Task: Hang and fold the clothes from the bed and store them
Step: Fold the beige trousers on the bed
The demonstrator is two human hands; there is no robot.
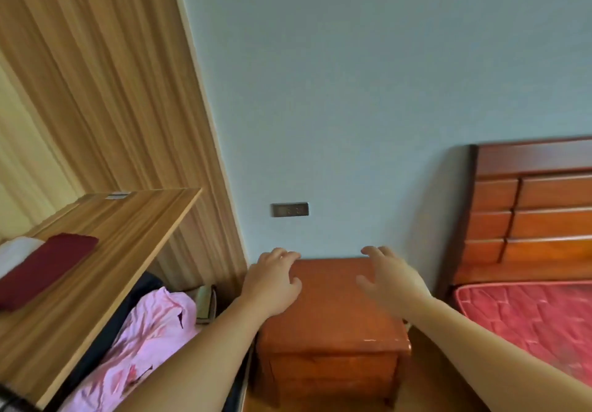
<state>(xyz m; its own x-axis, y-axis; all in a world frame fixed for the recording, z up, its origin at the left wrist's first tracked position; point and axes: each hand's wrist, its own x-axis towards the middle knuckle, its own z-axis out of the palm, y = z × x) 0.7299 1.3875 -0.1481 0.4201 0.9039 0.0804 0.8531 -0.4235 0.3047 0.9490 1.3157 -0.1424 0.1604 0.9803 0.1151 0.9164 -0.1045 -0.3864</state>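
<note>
both hands reach forward over the orange-brown nightstand, and neither holds anything: the left hand is loosely spread, palm down, with fingers curled over the stand's far left corner, and the right hand is open with fingers splayed above its far right part, whether touching the top i cannot tell. the bed lies to the right of the right hand, its red quilted mattress bare in the part that shows, so the right hand is the nearer one for anything lying further along it, out of view. clothes in view sit to the left instead: a folded dark red garment beside a white one on the wooden shelf, long axis running away from the camera, and a crumpled pink garment below the shelf edge, just beside the left forearm. the nightstand stands between shelf and bed; a wall socket sits above it.
</note>
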